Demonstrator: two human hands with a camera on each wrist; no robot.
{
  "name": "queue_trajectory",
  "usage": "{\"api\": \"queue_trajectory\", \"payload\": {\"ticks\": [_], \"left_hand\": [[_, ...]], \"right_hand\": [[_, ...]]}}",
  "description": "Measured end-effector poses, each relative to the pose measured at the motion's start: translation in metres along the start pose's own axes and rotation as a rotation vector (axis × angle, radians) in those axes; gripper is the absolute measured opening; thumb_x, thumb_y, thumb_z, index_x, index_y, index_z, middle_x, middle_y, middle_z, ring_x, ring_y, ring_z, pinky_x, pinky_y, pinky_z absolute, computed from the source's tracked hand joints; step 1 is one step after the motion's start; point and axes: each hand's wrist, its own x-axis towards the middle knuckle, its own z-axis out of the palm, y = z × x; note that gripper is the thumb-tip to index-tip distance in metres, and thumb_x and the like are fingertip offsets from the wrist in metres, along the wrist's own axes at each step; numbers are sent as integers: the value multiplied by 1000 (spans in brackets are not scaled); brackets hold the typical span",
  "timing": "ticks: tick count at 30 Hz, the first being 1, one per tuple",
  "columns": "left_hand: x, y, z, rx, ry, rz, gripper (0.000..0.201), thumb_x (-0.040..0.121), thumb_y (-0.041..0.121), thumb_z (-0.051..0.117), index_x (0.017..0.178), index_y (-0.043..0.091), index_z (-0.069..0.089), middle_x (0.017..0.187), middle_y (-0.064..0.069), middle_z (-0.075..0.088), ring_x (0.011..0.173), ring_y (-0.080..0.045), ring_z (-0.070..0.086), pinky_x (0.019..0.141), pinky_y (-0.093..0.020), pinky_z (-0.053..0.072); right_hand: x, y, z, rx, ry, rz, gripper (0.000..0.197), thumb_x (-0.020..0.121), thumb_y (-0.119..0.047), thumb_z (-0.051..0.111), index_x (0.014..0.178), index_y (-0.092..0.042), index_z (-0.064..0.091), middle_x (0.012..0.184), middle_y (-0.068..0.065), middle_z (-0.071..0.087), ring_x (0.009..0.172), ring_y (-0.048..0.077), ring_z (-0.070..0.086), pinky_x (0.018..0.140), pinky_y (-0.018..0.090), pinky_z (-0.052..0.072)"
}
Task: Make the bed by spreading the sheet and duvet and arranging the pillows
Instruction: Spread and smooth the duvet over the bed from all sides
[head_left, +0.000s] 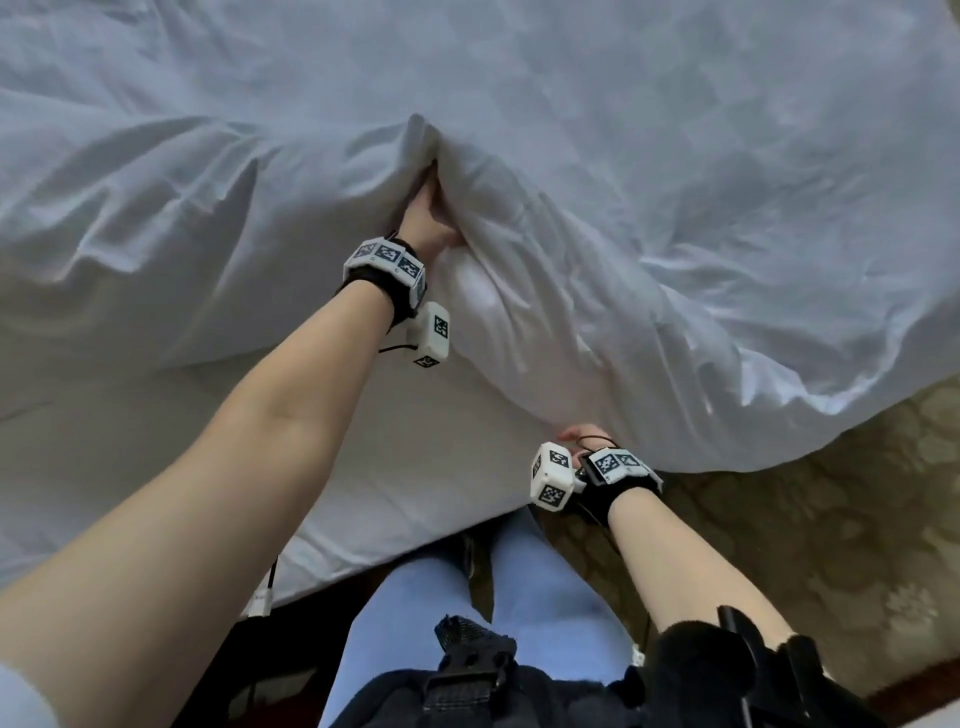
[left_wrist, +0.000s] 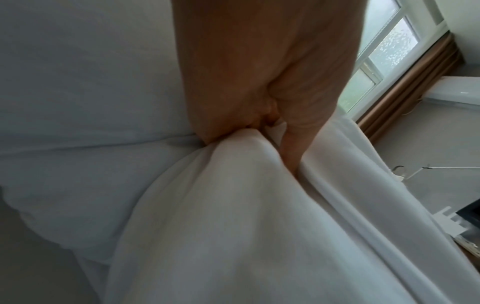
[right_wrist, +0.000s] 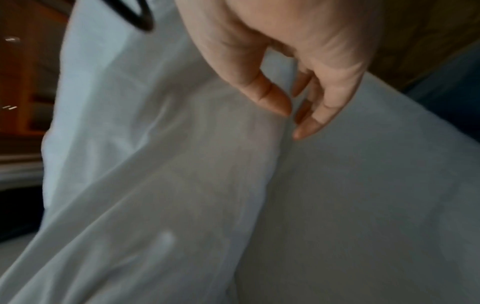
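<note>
A: Where is the puffy white fabric duvet (head_left: 597, 218)?

B: Rumpled over the bed's far and right side, one edge hanging toward the patterned brownish carpet (head_left: 810, 519). The smooth white sheet (head_left: 171, 457) lies bare on the near left.

A: Why is the left hand (head_left: 428, 218) so far in?

B: Its fingers (left_wrist: 291, 150) are clamped on a bunched fold, probably to drag the duvet across the sheet.

A: And the right hand (head_left: 579, 436)?

B: At the hanging edge, thumb and fingers (right_wrist: 309, 127) nearly together, the cloth running between them; a firm pinch I cannot tell. No pillows or containers show.
</note>
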Motion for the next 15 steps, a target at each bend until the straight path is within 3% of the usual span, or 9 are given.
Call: {"api": "queue_trajectory", "payload": {"ticks": [2, 4, 7, 10, 11, 13, 15], "left_hand": [[2, 0, 4, 26, 14, 8, 97, 54, 20, 74, 141, 6, 34, 136, -7, 50, 126, -11, 44, 112, -30, 35], [7, -3, 8, 54, 42, -9, 96, 54, 23, 74, 141, 8, 36, 136, -7, 51, 128, -12, 45, 110, -28, 36], [14, -2, 14, 61, 61, -35, 104, 49, 40, 72, 142, 10, 36, 141, -6, 49, 131, -14, 44, 110, -25, 35], [22, -7, 20, 95, 84, -82, 93, 57, 39, 68, 140, 11, 39, 139, -4, 51, 128, -10, 45, 101, -17, 35], [25, -8, 21, 97, 84, -89, 87, 62, 36, 68, 140, 11, 40, 138, -4, 51, 126, -9, 45, 97, -12, 34], [30, -10, 22, 103, 96, -95, 81, 68, 32, 69, 141, 10, 41, 138, -5, 52, 128, -12, 46, 92, -9, 34], [31, -10, 22, 120, 96, -98, 91, 58, 43, 66, 139, 10, 43, 136, -5, 54, 128, -14, 48, 97, -13, 36]], "right_hand": [[17, 2, -9, -41, 66, -6, 18, 95, -11, 44, 77, -9, 44, 79, 7, 44, 68, 16, 48, 55, 27, 45], [26, -2, -18, 90, 150, -59, 13, 85, -14, 63, 86, -8, 52, 78, 8, 48, 67, 18, 50, 57, 28, 46], [39, -23, -30, 232, 207, -146, 50, 74, -23, 78, 115, -8, 54, 90, 8, 55, 76, 19, 56, 64, 27, 53], [49, -36, -42, 263, 154, -168, 54, 76, -31, 76, 122, -10, 57, 101, 8, 65, 72, 18, 61, 53, 22, 52], [44, -40, -43, 333, 143, -162, 54, 75, -30, 77, 121, -10, 58, 99, 8, 67, 69, 18, 63, 53, 22, 53], [29, -47, -41, 432, 77, -190, 37, 74, -25, 77, 103, -10, 62, 75, 3, 70, 56, 15, 65, 54, 21, 52], [16, -51, -40, 549, 12, -176, 23, 78, -26, 71, 86, -10, 57, 65, 3, 64, 53, 15, 59, 49, 18, 49]]}}
